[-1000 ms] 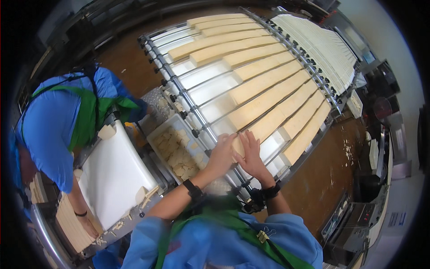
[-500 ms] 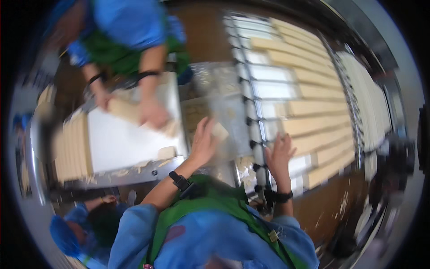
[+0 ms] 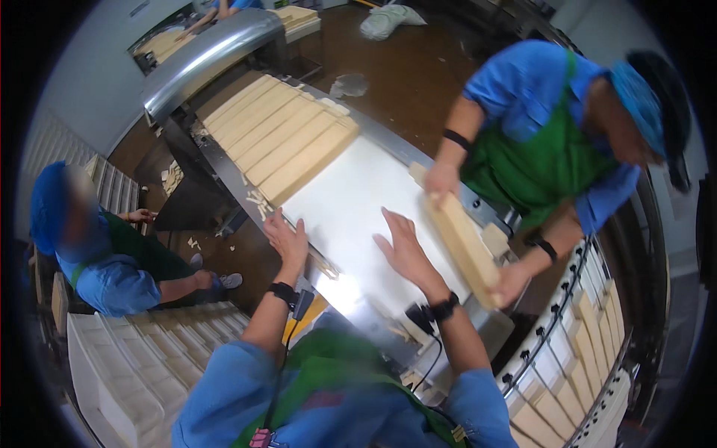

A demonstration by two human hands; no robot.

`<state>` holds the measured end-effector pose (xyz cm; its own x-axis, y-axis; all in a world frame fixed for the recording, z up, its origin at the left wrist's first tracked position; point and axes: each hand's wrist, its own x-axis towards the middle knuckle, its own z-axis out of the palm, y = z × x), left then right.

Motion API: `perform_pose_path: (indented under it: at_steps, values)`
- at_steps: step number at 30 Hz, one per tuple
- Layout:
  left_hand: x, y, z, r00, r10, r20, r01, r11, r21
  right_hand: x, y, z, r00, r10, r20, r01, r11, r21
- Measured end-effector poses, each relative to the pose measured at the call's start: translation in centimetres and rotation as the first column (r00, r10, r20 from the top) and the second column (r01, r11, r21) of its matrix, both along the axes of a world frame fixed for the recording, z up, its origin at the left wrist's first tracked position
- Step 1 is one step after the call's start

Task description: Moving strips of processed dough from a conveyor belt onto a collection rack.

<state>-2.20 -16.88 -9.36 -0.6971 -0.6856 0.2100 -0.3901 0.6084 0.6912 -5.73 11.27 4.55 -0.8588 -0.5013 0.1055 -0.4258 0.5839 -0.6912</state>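
Observation:
Over the near edge of a white conveyor belt (image 3: 358, 198), my left hand (image 3: 288, 240) is held with fingers spread and nothing in it. It is close to a row of long pale-beige slabs (image 3: 280, 134), which look like dough, lying side by side on the belt. Empty too, my right hand (image 3: 407, 252) is above the bare white surface with its thumb and fingers apart. To the right of it, a co-worker's two hands hold one long beige slab (image 3: 464, 246) by its ends. Thin beige scraps (image 3: 258, 201) lie along the belt's left edge.
A co-worker (image 3: 538, 134) in a green apron leans in from the right. Another person (image 3: 104, 239) stands at left, behind stacked white trays (image 3: 142, 358). A curved metal hood (image 3: 216, 56) spans the belt's far end. At lower right, a rack (image 3: 560, 373) carries more slabs.
My view has swung left, from the slab rack to the belt. Both my hands are now over or beside the belt, still empty. The co-worker's slab is now held at the belt's right side.

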Motion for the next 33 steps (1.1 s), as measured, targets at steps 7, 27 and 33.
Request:
perform_pose_path:
  at_steps: [7,27,33]
  values:
    - [-8.4,-9.6,-1.1,0.983,-0.171,0.071,0.174,0.983,-0.049,-22.6,-13.2,-9.9,0.983,-0.048,-0.178,0.053,0.998,0.020]
    - [-11.6,-8.7,0.3,0.945,-0.202,0.257,0.208,0.978,0.004,-33.1,-17.5,-15.8,0.955,-0.261,-0.141,0.297,0.851,0.432]
    - [-8.8,-5.7,2.5,0.816,-0.465,0.344,0.469,0.880,0.078,-20.5,-6.0,-14.1,0.818,-0.563,-0.122,0.573,0.777,0.261]
